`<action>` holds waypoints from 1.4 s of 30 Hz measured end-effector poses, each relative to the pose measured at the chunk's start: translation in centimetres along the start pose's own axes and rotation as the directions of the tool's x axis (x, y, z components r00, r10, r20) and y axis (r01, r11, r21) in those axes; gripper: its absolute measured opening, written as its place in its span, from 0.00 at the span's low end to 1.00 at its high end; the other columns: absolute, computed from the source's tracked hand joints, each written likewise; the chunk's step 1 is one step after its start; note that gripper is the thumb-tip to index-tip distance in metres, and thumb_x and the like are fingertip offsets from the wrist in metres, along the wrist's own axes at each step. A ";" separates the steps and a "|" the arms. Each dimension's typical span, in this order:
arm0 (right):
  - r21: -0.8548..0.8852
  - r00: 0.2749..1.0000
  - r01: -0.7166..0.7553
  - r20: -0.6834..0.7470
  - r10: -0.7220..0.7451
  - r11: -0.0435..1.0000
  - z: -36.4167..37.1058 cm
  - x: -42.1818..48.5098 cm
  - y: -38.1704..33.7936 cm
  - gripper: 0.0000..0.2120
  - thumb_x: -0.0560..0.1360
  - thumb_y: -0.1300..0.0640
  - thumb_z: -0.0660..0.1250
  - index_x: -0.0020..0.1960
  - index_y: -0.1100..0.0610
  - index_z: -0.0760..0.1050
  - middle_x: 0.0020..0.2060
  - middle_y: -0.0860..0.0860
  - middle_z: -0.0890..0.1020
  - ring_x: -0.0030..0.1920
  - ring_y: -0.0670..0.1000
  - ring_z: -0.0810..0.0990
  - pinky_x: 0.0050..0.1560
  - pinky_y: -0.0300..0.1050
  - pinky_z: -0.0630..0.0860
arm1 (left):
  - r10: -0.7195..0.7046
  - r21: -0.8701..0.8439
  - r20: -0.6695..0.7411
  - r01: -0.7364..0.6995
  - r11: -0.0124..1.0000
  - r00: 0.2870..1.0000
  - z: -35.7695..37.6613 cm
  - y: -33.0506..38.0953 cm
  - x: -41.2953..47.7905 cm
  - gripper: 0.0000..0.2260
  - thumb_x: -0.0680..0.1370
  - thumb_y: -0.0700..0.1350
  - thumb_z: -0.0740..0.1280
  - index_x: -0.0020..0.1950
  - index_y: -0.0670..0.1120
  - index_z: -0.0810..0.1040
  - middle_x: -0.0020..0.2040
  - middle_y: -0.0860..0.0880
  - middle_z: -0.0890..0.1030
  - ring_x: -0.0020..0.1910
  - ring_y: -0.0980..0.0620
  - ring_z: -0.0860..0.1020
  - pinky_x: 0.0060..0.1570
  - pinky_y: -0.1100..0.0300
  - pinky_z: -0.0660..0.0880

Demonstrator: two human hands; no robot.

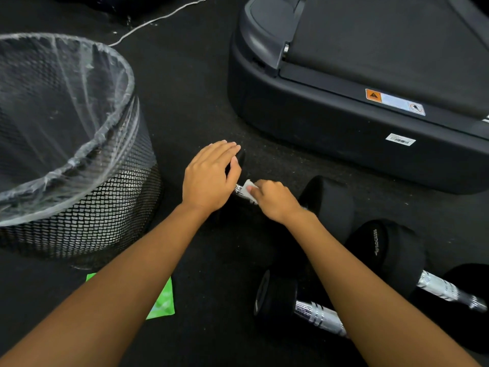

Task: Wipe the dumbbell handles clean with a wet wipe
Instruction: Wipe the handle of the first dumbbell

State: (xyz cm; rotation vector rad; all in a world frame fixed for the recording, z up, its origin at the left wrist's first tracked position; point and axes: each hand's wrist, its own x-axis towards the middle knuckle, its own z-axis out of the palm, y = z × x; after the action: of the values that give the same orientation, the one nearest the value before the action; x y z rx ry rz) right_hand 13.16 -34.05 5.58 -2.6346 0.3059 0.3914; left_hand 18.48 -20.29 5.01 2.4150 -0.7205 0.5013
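Observation:
A black dumbbell (328, 200) lies on the dark floor in the middle of the view, its chrome handle (239, 190) showing between my hands. My left hand (209, 176) rests over its far black end, fingers laid across the top and thumb down its side. My right hand (275, 200) pinches a white wet wipe (250, 188) wrapped against the handle. Two more black dumbbells lie nearer me at the right, one (280, 300) partly under my right forearm, the other (391, 250) with its chrome handle running to the frame's right edge.
A black mesh waste bin (105, 197) lined with a clear bag stands at the left. A green wipe packet (164, 300) lies on the floor under my left forearm. A treadmill base (344, 133) fills the upper right. A white cable (158, 18) crosses the floor at the top.

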 end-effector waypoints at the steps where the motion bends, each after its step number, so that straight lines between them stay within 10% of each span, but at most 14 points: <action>1: 0.005 1.000 0.003 0.019 -0.003 1.000 0.0 0.2 -0.3 0.17 0.81 0.49 0.54 0.60 0.59 0.72 0.53 0.58 0.79 0.51 0.54 0.77 0.53 0.50 0.74 | -0.002 0.002 0.004 0.002 1.000 1.000 0.0 0.0 0.0 0.20 0.78 0.48 0.53 0.62 0.43 0.77 0.60 0.47 0.79 0.64 0.51 0.73 0.66 0.57 0.63; 16: -0.292 0.945 0.132 -0.253 -0.209 0.947 1.4 -1.6 -0.3 0.21 0.73 0.58 0.68 0.63 0.58 0.67 0.60 0.54 0.74 0.60 0.52 0.70 0.63 0.42 0.62 | -0.007 -0.005 0.000 0.007 1.000 1.000 0.2 0.0 0.0 0.19 0.78 0.48 0.53 0.62 0.43 0.78 0.60 0.47 0.79 0.64 0.51 0.73 0.66 0.57 0.64; 27: 0.039 0.999 0.036 -0.028 -0.035 0.999 0.0 -0.9 0.6 0.18 0.79 0.54 0.60 0.67 0.58 0.68 0.60 0.57 0.76 0.60 0.55 0.73 0.59 0.47 0.69 | -0.001 -0.006 -0.004 0.001 1.000 1.000 0.2 0.0 0.0 0.19 0.78 0.47 0.53 0.61 0.43 0.78 0.60 0.47 0.79 0.64 0.52 0.74 0.66 0.58 0.63; 42: -0.075 0.997 0.077 -0.024 -0.079 0.994 0.2 -0.6 0.6 0.17 0.80 0.59 0.54 0.67 0.61 0.69 0.60 0.60 0.76 0.60 0.58 0.74 0.62 0.51 0.69 | -0.001 0.005 -0.011 0.001 1.000 1.000 0.2 -0.1 -0.1 0.18 0.78 0.47 0.54 0.61 0.43 0.78 0.60 0.48 0.80 0.64 0.52 0.74 0.66 0.60 0.61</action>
State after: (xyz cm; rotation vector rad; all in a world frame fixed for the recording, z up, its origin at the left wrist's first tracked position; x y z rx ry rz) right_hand 12.34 -34.38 5.35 -2.7168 0.1994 0.3481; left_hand 18.50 -20.32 4.79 2.4153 -0.7140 0.5166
